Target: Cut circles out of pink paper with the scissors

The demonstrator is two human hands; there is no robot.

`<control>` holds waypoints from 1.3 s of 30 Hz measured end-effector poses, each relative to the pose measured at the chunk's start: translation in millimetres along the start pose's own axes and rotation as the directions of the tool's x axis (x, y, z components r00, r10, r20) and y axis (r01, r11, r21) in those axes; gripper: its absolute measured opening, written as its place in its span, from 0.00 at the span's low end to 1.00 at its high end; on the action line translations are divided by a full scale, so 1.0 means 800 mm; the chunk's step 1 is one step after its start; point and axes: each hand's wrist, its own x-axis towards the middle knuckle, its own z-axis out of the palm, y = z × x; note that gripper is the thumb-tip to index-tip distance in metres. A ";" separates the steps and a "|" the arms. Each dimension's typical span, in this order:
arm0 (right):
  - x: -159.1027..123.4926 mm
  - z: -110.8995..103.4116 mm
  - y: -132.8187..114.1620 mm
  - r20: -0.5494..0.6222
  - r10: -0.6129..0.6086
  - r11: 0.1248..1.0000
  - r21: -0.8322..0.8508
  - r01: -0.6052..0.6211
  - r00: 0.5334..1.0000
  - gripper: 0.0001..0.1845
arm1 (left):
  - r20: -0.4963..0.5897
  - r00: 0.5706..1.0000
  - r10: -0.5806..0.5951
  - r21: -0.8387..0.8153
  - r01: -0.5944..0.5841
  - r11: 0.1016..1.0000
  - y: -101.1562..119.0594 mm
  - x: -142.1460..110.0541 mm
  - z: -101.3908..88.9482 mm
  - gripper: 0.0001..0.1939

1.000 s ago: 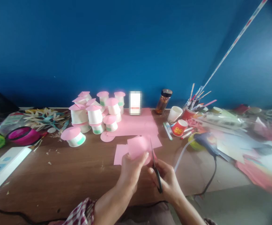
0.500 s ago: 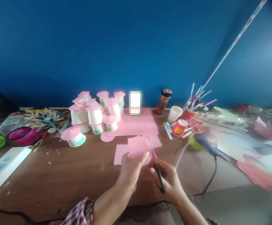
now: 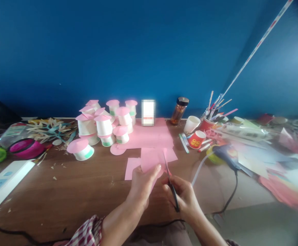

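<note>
A sheet of pink paper (image 3: 151, 159) is pinched in my left hand (image 3: 143, 184), thumb on top. My right hand (image 3: 182, 194) grips a pair of scissors (image 3: 173, 191) with dark handles, and the blades lie at the right edge of that sheet. Below and to the left of the held sheet lies another piece of pink paper (image 3: 131, 168). Behind my hands rests a large stack of pink paper (image 3: 149, 136), with a cut pink disc (image 3: 118, 149) at its left corner. My left fingers under the sheet are hidden.
White cups with pink paper tops (image 3: 104, 126) stand in a cluster at back left. A jar (image 3: 179, 111), a red paper cup (image 3: 197, 139) and a glue gun (image 3: 225, 155) with a cord are to the right. A white power strip (image 3: 7, 184) lies at far left.
The held pink sheet has shifted and tilted slightly, and a strip of it now hangs below my left thumb. Both hands have stayed nearly in place.
</note>
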 end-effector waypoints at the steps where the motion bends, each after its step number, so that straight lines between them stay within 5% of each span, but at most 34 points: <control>1: 0.000 0.001 -0.003 -0.001 0.010 1.000 0.016 -0.010 1.000 0.07 | 0.003 1.000 0.011 0.014 -0.011 1.000 -0.001 0.001 -0.001 0.11; 12: 0.002 0.007 -0.012 -0.035 0.061 0.994 0.088 -0.058 0.998 0.11 | 0.071 0.995 0.068 0.121 -0.076 0.990 -0.017 0.004 -0.006 0.14; 27: 0.003 0.001 -0.010 -0.035 -0.031 0.999 -0.020 0.031 0.999 0.12 | 0.075 0.996 0.051 0.054 -0.055 0.997 -0.009 -0.001 -0.005 0.12; 39: -0.001 0.001 -0.009 -0.022 0.012 0.998 -0.061 -0.013 1.000 0.13 | 0.027 0.998 0.061 0.011 -0.061 0.998 -0.010 -0.001 -0.002 0.13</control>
